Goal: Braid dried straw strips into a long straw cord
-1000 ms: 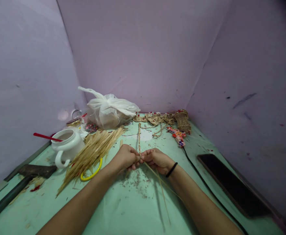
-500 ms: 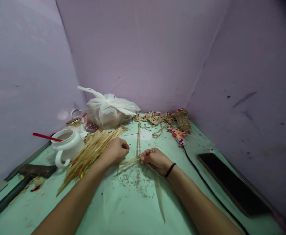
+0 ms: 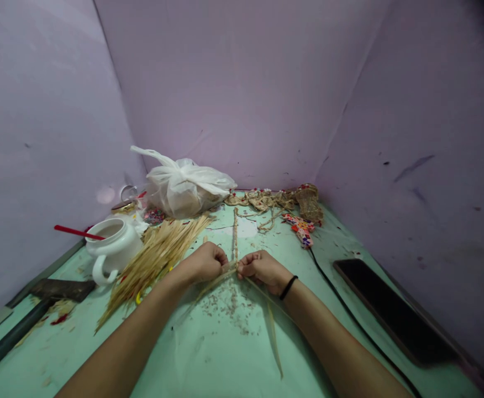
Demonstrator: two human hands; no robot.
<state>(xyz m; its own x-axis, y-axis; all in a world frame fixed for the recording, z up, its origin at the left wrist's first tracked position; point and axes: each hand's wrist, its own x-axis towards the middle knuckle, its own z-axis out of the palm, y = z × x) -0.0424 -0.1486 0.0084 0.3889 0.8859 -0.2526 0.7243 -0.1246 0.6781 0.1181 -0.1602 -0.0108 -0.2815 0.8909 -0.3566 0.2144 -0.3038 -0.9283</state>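
"What's nearest?"

"A loose strand (image 3: 274, 342) hanging over the bare desk (image 3: 209, 359), below the right hand (image 3: 262, 271)."

"Why does that hand pinch there?"

"Its fingers are clamped at the near end of the braid (image 3: 236, 235), probably so the plait can't slacken. The braid runs straight away from it."

"And the left hand (image 3: 206, 262)?"

"Opposite, knuckles up, fingers curled together by a blurred pale strand (image 3: 214, 284); I can't tell whether they grip it. Both forearms angle inward."

"Farther off?"

"The straw bundle (image 3: 154, 262), likely kept left for easy reach, then beaded pieces (image 3: 261, 200)."
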